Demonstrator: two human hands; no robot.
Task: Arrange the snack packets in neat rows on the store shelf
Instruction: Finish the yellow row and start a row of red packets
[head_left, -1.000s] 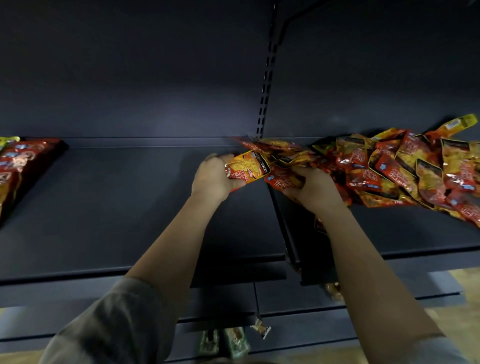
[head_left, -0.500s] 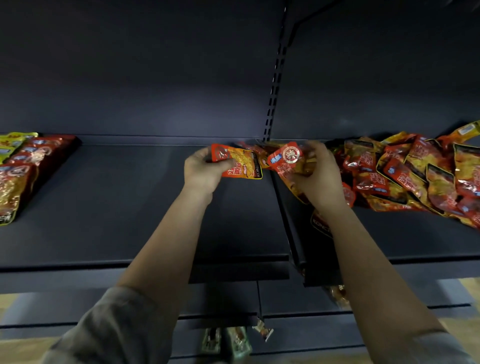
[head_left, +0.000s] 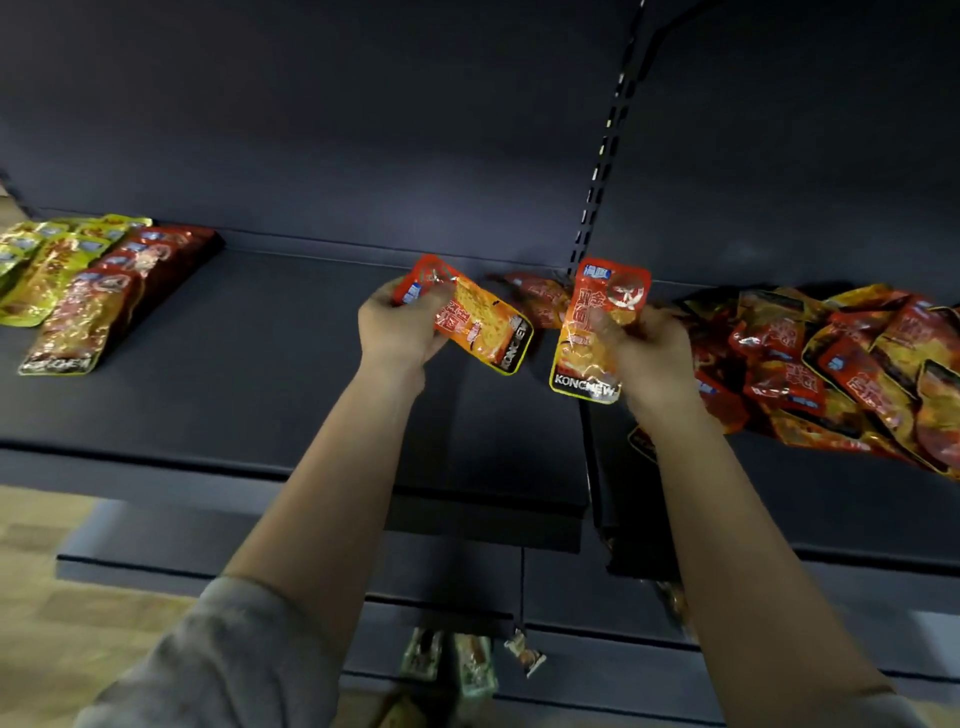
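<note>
Head view: right hand (head_left: 649, 358) lifted packet (head_left: 597, 332) upright.

Two orange-and-red snack packets are held above the dark shelf (head_left: 249, 395). The left packet (head_left: 478, 322) is tilted, its red top edge up-left and its black "KONCHEW" band down-right. The right packet (head_left: 597, 332) stands nearly upright, with its red top up and its yellow-edged band at the bottom. A loose, jumbled heap of packets (head_left: 831, 374) lies on the shelf's right section. At the far left, red packets (head_left: 104, 301) and yellow-green packets (head_left: 36, 270) lie in overlapping rows.
</note>
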